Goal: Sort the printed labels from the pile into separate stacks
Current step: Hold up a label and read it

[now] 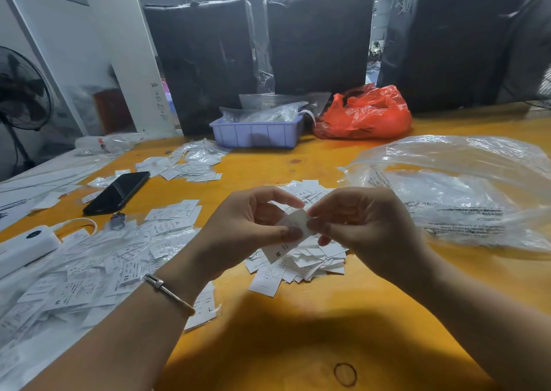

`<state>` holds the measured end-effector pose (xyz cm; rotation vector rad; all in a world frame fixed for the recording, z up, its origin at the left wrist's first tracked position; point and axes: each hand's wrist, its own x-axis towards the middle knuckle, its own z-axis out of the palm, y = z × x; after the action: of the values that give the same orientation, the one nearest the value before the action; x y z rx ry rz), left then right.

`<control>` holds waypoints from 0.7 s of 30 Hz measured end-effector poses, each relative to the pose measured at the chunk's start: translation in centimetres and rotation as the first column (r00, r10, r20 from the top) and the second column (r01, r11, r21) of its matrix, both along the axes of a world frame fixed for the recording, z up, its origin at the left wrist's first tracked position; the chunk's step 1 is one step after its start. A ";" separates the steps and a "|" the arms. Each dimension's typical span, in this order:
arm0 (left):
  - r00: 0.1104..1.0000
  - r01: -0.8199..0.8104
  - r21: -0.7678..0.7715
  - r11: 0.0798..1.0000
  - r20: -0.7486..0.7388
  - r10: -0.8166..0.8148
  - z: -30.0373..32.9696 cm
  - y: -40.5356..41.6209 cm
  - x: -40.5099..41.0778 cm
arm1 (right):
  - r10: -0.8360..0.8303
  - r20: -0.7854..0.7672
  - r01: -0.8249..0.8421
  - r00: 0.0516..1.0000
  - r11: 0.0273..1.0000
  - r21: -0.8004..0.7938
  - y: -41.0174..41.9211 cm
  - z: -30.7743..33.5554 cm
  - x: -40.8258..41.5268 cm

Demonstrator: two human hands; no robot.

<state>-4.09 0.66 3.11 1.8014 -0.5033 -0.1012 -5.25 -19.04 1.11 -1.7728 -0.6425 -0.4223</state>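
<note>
Pinching one label (293, 226) between them, both hands were raised just above the pile (301, 259) mid-table. Left hand (247, 220) gripped it with thumb and fingertips at the lower left edge; right hand (357, 223) pinched the upper right corner. The label looked slightly curled, print faint; I couldn't read its size from here.

Directly below sat the unsorted pile: white labels heaped loose and overlapping, one showing "M" at its near left edge. That heap was still sizeable, so plenty was left to go through.

Further left, sorted output was hard to call. A stack (176, 211) lay near the phone (117, 192), another group (190, 171) sat further back, and a broad spread (80, 277) of labels, some bagged, ran under the left forearm, with XS, M and L marks visible. Boundaries between those groups were blurry, so how many distinct stacks existed I couldn't tell.

Judgement: task was partway, probably well short of done. Some sorting was evident on the left, the central pile remained, and the label in hand wasn't yet placed.

Off to the right lay a large clear plastic bag (465, 194); at the back stood a blue bin (256, 134) and a red bag (366, 113).
</note>
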 end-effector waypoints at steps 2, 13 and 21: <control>1.000 0.007 0.013 1.000 0.002 -0.007 0.0 0.0 0.0 | -0.006 -0.010 0.007 1.000 1.000 0.024 0.2 -0.2 0.0; 0.999 0.025 0.121 0.992 0.028 -0.029 -0.2 0.2 0.1 | 0.001 -0.046 -0.003 0.999 1.000 -0.031 0.1 0.1 0.0; 0.999 0.030 0.132 0.991 0.040 -0.036 -0.3 0.3 0.3 | 0.086 -0.187 -0.095 0.978 0.995 -0.040 -0.2 0.1 0.2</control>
<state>-3.76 0.92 2.79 1.9277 -0.5685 -0.1215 -5.01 -19.29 1.21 -1.7958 -0.6026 -0.1775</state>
